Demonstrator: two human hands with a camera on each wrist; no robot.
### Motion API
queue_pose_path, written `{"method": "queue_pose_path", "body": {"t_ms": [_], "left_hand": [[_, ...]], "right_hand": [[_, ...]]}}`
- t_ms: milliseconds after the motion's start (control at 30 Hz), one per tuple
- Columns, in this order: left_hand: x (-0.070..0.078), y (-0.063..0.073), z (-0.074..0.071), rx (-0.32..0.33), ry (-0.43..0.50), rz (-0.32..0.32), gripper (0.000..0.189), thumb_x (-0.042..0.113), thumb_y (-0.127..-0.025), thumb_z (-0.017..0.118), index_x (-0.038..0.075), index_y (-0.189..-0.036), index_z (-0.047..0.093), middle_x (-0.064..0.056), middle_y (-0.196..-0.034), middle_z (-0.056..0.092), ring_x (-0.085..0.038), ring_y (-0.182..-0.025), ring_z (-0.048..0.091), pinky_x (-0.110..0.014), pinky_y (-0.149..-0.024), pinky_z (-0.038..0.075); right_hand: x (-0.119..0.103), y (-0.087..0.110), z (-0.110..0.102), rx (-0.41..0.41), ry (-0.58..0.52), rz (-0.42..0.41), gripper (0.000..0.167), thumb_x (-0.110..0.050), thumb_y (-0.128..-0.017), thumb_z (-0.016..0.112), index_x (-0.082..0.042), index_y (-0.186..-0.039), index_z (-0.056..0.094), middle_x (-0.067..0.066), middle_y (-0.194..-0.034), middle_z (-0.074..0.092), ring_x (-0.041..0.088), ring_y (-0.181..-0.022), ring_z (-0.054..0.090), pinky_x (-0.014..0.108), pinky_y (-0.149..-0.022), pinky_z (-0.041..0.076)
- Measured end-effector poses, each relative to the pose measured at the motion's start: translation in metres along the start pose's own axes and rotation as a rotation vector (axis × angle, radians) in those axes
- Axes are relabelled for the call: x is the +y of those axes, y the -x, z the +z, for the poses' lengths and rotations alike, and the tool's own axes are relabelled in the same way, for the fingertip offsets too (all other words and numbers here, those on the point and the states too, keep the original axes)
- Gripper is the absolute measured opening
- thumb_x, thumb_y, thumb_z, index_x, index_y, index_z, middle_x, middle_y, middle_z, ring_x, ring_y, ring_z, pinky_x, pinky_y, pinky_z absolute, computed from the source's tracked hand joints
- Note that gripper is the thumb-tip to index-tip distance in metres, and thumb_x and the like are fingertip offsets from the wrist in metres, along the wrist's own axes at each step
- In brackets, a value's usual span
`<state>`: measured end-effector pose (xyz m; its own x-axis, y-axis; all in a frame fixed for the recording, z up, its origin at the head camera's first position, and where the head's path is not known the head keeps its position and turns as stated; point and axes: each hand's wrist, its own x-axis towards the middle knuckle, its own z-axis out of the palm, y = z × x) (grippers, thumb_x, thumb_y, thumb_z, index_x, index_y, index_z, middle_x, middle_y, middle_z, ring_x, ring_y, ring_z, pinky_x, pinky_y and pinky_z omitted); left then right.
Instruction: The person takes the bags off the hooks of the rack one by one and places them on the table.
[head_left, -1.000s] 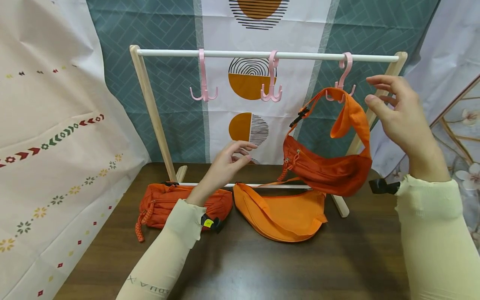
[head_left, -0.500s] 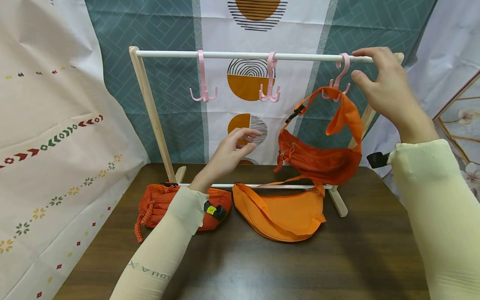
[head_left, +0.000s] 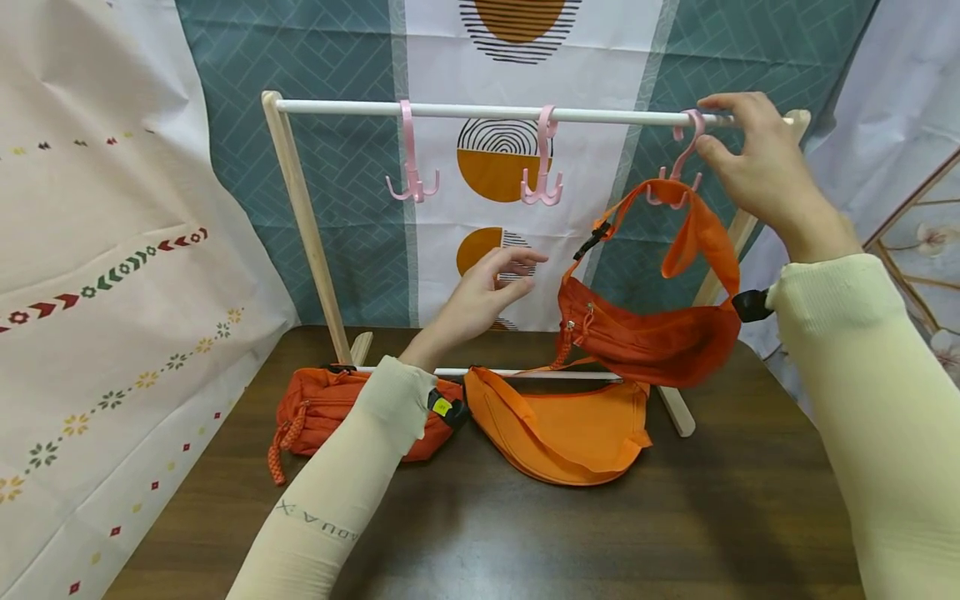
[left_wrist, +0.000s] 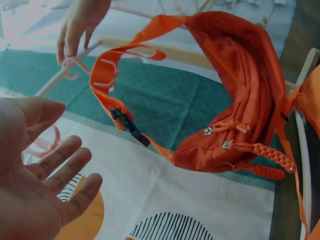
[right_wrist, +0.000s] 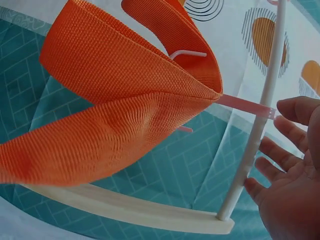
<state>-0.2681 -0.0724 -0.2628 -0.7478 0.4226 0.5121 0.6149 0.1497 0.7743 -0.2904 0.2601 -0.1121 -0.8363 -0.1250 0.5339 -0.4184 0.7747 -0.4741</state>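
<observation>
A red-orange waist bag (head_left: 645,337) hangs by its orange strap (right_wrist: 135,115) from the right-hand pink hook (head_left: 678,167), tilted and off the table. At the top of this hook, my right hand (head_left: 761,171) pinches it with thumb and index finger where it crosses the white rail (right_wrist: 250,145). My left hand (head_left: 491,287) is raised left of the hanging bag, holding nothing, fingers loosely bent. In the left wrist view, the bag's black buckle (left_wrist: 129,127) and braided zipper pulls (left_wrist: 270,156) face that hand (left_wrist: 45,170).
Two more pink hooks (head_left: 412,167) hang farther left on the rail. A red-orange waist bag (head_left: 322,412) and a lighter orange one (head_left: 577,442) lie on the dark wooden table (head_left: 525,550). Wooden legs (head_left: 303,225) hold the rack before a patterned curtain (head_left: 330,167).
My right hand has moved left and up from beside the hook to its top at the rail. My left hand has shifted right and slightly up. The hanging bag swings slightly.
</observation>
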Motion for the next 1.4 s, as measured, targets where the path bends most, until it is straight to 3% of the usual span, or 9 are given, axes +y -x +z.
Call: {"method": "queue_pose_path", "body": {"t_ms": [100,300,667,733,833,967,1200,1400], "left_hand": [[0.0,-0.004,0.004,0.007,-0.004,0.011,0.033,0.014,-0.106,0.062,0.009,-0.139,0.063,-0.005,-0.136,0.058,-0.024,-0.124,0.056,-0.036,-0.104,0.049],[-0.002,-0.013,0.014,-0.01,-0.012,0.028,0.035,0.016,-0.106,0.061,0.009,-0.14,0.062,-0.006,-0.138,0.057,-0.017,-0.123,0.054,-0.036,-0.106,0.048],[-0.008,-0.033,0.028,-0.047,-0.04,0.029,0.033,0.015,-0.106,0.061,0.008,-0.138,0.063,-0.01,-0.135,0.058,-0.02,-0.122,0.056,-0.034,-0.101,0.048],[-0.009,-0.038,0.03,-0.052,-0.055,0.039,0.033,0.013,-0.106,0.061,0.007,-0.138,0.063,-0.01,-0.137,0.059,-0.024,-0.124,0.056,-0.033,-0.102,0.047],[-0.01,-0.044,0.033,-0.056,-0.105,0.056,0.034,0.011,-0.105,0.061,0.007,-0.139,0.062,-0.01,-0.139,0.058,-0.029,-0.127,0.055,-0.034,-0.106,0.046],[-0.011,-0.054,0.04,-0.056,-0.194,0.039,0.041,0.011,-0.104,0.062,0.009,-0.145,0.057,-0.015,-0.142,0.055,-0.028,-0.13,0.051,-0.035,-0.11,0.042],[-0.017,-0.076,0.053,-0.033,-0.266,-0.102,0.061,0.02,-0.105,0.06,0.018,-0.161,0.035,-0.014,-0.155,0.037,-0.025,-0.141,0.041,-0.041,-0.114,0.038],[-0.022,-0.103,0.062,-0.041,-0.104,-0.146,0.067,0.022,-0.106,0.061,0.014,-0.164,0.027,-0.015,-0.158,0.039,-0.03,-0.145,0.041,-0.04,-0.116,0.039]], "right_hand": [[0.001,-0.004,0.0,-0.011,0.013,-0.021,0.053,-0.022,-0.109,0.051,-0.011,-0.16,0.039,0.015,-0.165,0.031,0.033,-0.154,0.025,0.052,-0.127,0.012],[-0.001,-0.014,0.001,-0.035,0.059,-0.049,0.054,-0.021,-0.108,0.051,-0.011,-0.16,0.04,0.009,-0.171,0.023,0.014,-0.16,0.002,0.047,-0.126,-0.002],[-0.002,-0.022,0.003,-0.06,0.126,-0.079,0.054,-0.02,-0.108,0.053,-0.008,-0.159,0.04,0.016,-0.167,0.032,0.017,-0.16,0.001,0.05,-0.126,-0.003],[-0.001,-0.024,0.005,-0.072,0.158,-0.094,0.054,-0.017,-0.108,0.053,-0.006,-0.159,0.04,0.018,-0.166,0.033,0.019,-0.16,0.003,0.048,-0.126,-0.003],[0.001,-0.026,0.009,-0.082,0.228,-0.159,0.053,-0.011,-0.107,0.054,-0.003,-0.158,0.041,0.027,-0.154,0.046,0.036,-0.155,0.025,0.047,-0.127,-0.002],[0.003,-0.027,0.011,-0.07,0.286,-0.227,0.052,-0.004,-0.106,0.056,-0.001,-0.156,0.042,0.03,-0.136,0.055,0.05,-0.126,0.049,0.051,-0.128,0.007],[0.005,-0.025,0.008,-0.091,0.268,-0.178,0.057,0.006,-0.102,0.058,-0.004,-0.155,0.043,0.029,-0.144,0.051,0.049,-0.129,0.041,0.066,-0.118,0.026],[0.005,-0.027,0.011,-0.083,0.244,-0.177,0.057,0.009,-0.1,0.059,-0.004,-0.154,0.045,0.027,-0.146,0.052,0.048,-0.127,0.044,0.065,-0.117,0.029]]}}
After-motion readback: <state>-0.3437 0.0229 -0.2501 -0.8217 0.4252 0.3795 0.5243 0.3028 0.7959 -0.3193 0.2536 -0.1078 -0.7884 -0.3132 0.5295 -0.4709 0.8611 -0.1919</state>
